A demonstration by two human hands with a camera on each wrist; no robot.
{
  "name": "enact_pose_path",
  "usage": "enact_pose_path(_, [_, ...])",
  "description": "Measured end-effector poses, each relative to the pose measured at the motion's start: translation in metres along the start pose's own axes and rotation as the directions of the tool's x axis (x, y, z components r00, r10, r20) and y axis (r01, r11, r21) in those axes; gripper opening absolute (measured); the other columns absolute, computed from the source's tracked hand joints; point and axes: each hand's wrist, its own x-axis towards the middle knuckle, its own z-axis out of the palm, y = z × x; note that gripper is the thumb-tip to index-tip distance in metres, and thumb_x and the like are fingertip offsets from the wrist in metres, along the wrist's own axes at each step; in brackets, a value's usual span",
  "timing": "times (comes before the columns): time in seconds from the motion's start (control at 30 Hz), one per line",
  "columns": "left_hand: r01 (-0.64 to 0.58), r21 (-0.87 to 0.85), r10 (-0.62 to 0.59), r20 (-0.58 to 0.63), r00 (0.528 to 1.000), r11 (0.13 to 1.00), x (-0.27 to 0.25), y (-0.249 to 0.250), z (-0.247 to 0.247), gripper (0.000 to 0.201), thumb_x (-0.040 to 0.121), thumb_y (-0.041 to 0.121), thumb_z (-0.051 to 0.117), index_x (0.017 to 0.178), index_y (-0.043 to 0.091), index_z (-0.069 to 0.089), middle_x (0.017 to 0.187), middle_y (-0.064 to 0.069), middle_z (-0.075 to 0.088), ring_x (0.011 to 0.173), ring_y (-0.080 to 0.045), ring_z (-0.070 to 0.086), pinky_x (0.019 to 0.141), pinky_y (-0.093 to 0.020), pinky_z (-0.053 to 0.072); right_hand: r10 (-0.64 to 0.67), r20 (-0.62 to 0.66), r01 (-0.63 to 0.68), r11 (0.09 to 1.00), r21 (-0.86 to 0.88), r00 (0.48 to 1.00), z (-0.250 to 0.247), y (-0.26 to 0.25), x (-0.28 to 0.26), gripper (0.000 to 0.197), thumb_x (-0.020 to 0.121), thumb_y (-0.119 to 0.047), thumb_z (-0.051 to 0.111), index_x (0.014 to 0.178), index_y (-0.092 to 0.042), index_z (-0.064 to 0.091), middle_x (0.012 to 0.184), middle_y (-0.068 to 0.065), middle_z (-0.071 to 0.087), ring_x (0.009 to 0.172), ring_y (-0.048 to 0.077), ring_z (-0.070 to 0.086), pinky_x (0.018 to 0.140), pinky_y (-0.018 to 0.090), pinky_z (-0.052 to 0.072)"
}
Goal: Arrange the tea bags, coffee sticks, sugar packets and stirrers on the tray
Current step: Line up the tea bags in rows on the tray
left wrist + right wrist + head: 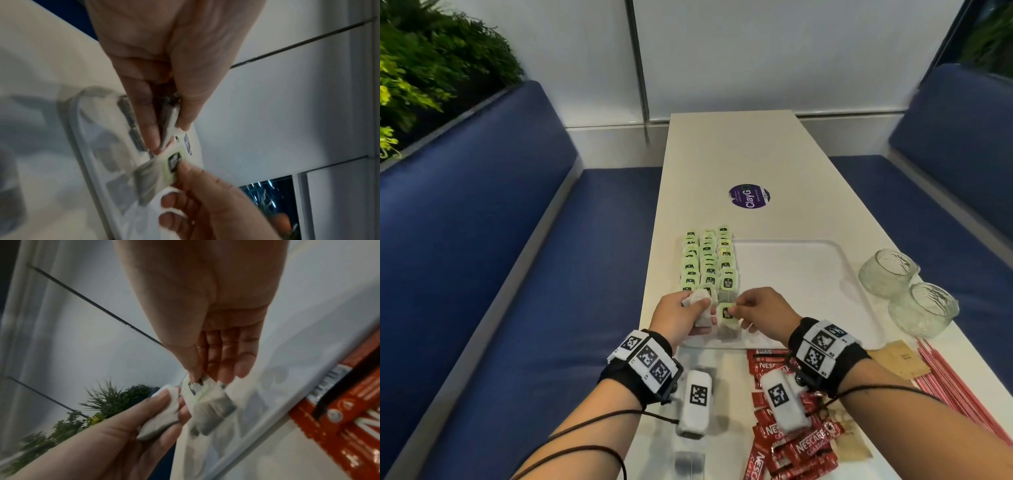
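Rows of green-tagged tea bags lie along the left side of the clear tray. My left hand grips a few loose tea bags just above the tray's near left corner. My right hand pinches the green tag of one tea bag between thumb and forefinger, close beside the left hand, with the bag hanging low over the tray.
Red coffee sticks are piled on the white table near me. Brown sugar packets and pink stirrers lie at the right. Two glass cups stand by the tray's right edge. Blue benches flank the table.
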Motion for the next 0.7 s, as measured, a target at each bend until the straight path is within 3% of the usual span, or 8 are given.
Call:
enact_pose_path(0.07, [0.068,-0.054,-0.067,0.013,0.998,0.996,0.007,0.002,-0.007,0.016,0.098,0.010,0.055,0.110,0.003,0.063,0.100,-0.015,0.075,0.086,-0.027,0.074,0.067,-0.030,0.061,0.047,0.003,-0.047,0.998,-0.049,0.999,-0.002,0.007,0.009,0.015,0.088,-0.019,0.068,0.077,-0.010,0.070,0.071,0.013,0.069,0.060,0.018,0.060,0.069,0.039,0.056])
enact_pose_path(0.17, [0.136,-0.112,-0.135,0.016,0.991,0.984,0.016,0.007,-0.016,0.019,0.097,0.004,0.052,0.110,-0.006,0.061,0.099,-0.022,0.073,0.084,-0.027,0.073,0.071,-0.032,0.062,0.029,-0.083,-0.037,0.996,-0.087,0.996,-0.006,0.009,0.022,0.012,0.087,-0.020,0.069,0.075,-0.016,0.069,0.074,0.006,0.069,0.060,0.016,0.059,0.070,0.035,0.054])
enact_pose_path(0.27, [0.149,-0.146,-0.151,-0.005,0.989,0.978,0.025,0.011,-0.024,0.015,0.095,-0.006,0.046,0.098,-0.007,0.061,0.075,-0.014,0.070,0.068,-0.021,0.071,0.071,-0.035,0.062,0.005,-0.141,-0.016,0.997,-0.071,0.990,-0.007,0.008,0.034,0.009,0.085,-0.018,0.071,0.077,-0.019,0.068,0.076,0.003,0.069,0.062,0.014,0.059,0.069,0.032,0.053])
enact_pose_path(0.33, [0.137,-0.153,-0.141,-0.016,0.990,0.979,0.029,0.012,-0.027,0.017,0.095,-0.009,0.045,0.096,-0.006,0.062,0.070,-0.010,0.065,0.064,-0.018,0.069,0.070,-0.034,0.062,0.000,-0.154,-0.011,0.997,-0.072,0.988,-0.006,0.006,0.041,0.008,0.085,-0.019,0.072,0.078,-0.019,0.068,0.076,0.003,0.069,0.061,0.014,0.059,0.064,0.030,0.051])
enact_pose_path(0.43, [0.109,-0.130,-0.114,-0.030,0.993,0.985,0.031,0.010,-0.030,0.015,0.096,-0.006,0.051,0.099,-0.004,0.065,0.077,-0.010,0.066,0.078,-0.023,0.068,0.072,-0.032,0.062,-0.007,-0.164,-0.002,0.998,-0.058,0.987,-0.004,0.005,0.050,0.016,0.085,-0.017,0.072,0.073,-0.023,0.064,0.074,0.000,0.067,0.059,0.011,0.058,0.060,0.024,0.046])
enact_pose_path(0.5, [0.087,-0.119,-0.091,-0.033,0.995,0.989,0.032,0.008,-0.031,0.014,0.095,-0.003,0.054,0.101,0.000,0.067,0.091,-0.013,0.071,0.084,-0.024,0.070,0.073,-0.030,0.062,0.000,-0.147,-0.008,0.998,-0.058,0.989,-0.003,0.006,0.054,0.014,0.085,-0.018,0.072,0.074,-0.023,0.064,0.074,0.000,0.067,0.060,0.010,0.058,0.062,0.026,0.047])
enact_pose_path(0.6, [0.049,-0.100,-0.054,-0.039,0.998,0.994,0.030,0.008,-0.029,0.016,0.093,-0.002,0.059,0.106,-0.001,0.068,0.099,-0.013,0.073,0.078,-0.018,0.073,0.072,-0.030,0.062,-0.002,-0.188,-0.007,0.999,-0.048,0.982,-0.004,0.008,0.055,0.008,0.084,-0.023,0.073,0.087,-0.018,0.066,0.082,0.000,0.067,0.067,0.011,0.057,0.065,0.028,0.049])
enact_pose_path(0.7, [0.028,-0.068,-0.031,-0.047,0.998,0.997,0.029,0.009,-0.026,0.019,0.092,-0.002,0.061,0.110,-0.001,0.067,0.102,-0.015,0.073,0.074,-0.017,0.073,0.070,-0.028,0.062,-0.063,-0.254,0.072,0.997,0.024,0.965,-0.005,-0.002,0.049,0.017,0.084,-0.032,0.073,0.092,-0.019,0.066,0.084,-0.005,0.065,0.071,0.006,0.056,0.063,0.021,0.041])
